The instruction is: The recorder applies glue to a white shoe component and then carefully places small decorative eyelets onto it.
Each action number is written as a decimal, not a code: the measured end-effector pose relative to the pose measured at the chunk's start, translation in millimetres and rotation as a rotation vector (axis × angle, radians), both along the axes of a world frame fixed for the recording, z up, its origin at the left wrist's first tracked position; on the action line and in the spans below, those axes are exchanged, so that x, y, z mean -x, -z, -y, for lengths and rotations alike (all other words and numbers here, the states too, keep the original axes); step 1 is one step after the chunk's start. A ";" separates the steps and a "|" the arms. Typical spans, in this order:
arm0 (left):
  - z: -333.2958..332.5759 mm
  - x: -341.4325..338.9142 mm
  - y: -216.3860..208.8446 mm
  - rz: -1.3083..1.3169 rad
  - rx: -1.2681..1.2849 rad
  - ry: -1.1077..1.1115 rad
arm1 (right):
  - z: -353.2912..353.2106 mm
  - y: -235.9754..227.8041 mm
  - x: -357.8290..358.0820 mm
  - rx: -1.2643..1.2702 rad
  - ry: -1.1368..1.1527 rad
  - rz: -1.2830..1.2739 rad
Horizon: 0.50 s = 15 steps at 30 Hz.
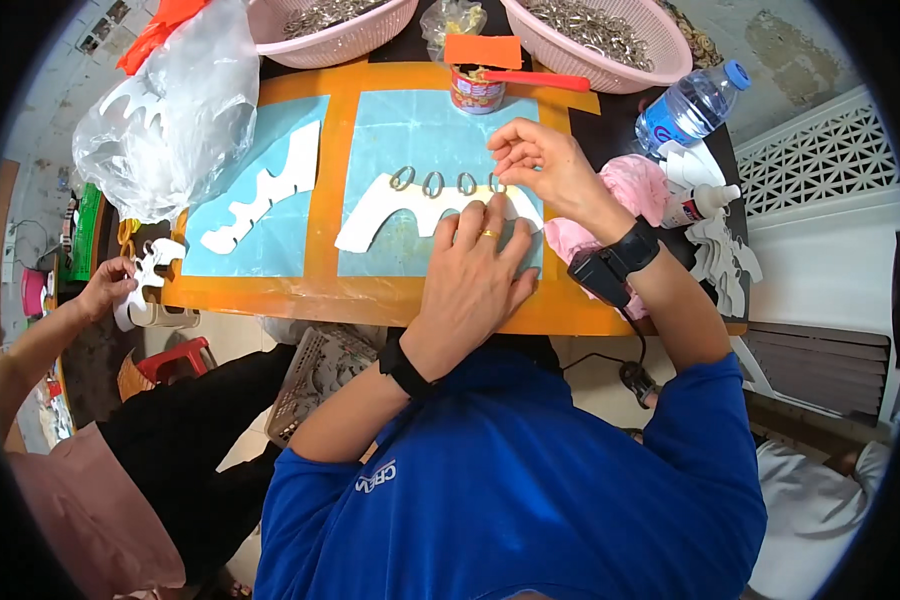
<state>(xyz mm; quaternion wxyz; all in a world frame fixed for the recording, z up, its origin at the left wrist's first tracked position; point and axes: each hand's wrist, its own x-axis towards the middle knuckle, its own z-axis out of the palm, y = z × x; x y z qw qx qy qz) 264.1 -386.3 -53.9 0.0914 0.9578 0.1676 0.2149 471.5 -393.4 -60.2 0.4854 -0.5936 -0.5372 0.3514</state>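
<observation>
With the left hand (470, 265) spread flat, pressing the right half of the white cutout (378, 215). With the right hand (548, 165) half-curled, nearer the rightmost of the oval metal rings (426, 184); cannot tell whether pinching. Lying beyond the left palm, lengthwise left to right, on the blue sheet (400, 140), atop the orange bench (322, 230).

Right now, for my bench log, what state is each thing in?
White scalloped piece: flat, left hand spread on it
Oval metal rings: in a row along its upper edge
Right hand: fingers bent
Water bottle: capped
Pink cloth: crumpled
Pink baskets: holding metal pieces
Translucent plastic bag: white pieces inside
</observation>
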 end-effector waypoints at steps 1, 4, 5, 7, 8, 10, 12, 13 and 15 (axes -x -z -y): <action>-0.1 -0.1 0.4 0.000 0.002 0.001 | 0.2 0.4 -0.2 -0.002 -0.002 0.000; -0.2 -0.6 1.3 0.004 0.005 0.001 | -0.1 2.2 -1.3 -0.008 -0.009 -0.006; -0.2 -0.7 1.7 0.005 0.006 0.000 | -0.5 3.4 -1.5 -0.012 -0.011 -0.014; 0.3 -0.9 1.5 0.004 0.004 -0.002 | -0.6 3.8 -1.7 -0.014 -0.011 -0.019; 0.6 -0.7 1.4 0.004 0.002 -0.004 | -0.8 3.7 -1.5 -0.014 -0.010 -0.017; 0.8 -0.7 0.6 0.004 0.004 -0.001 | -0.7 3.0 -1.1 -0.014 -0.010 -0.012; 0.6 -0.9 0.4 0.001 0.004 0.003 | 0.0 2.1 -0.9 -0.014 -0.008 -0.005; 0.4 -0.9 0.7 -0.001 0.004 0.005 | -0.2 3.5 -1.3 -0.016 -0.009 -0.003; 0.0 -0.8 0.1 0.016 0.019 0.008 | -1.4 7.1 -2.4 -0.022 -0.014 -0.001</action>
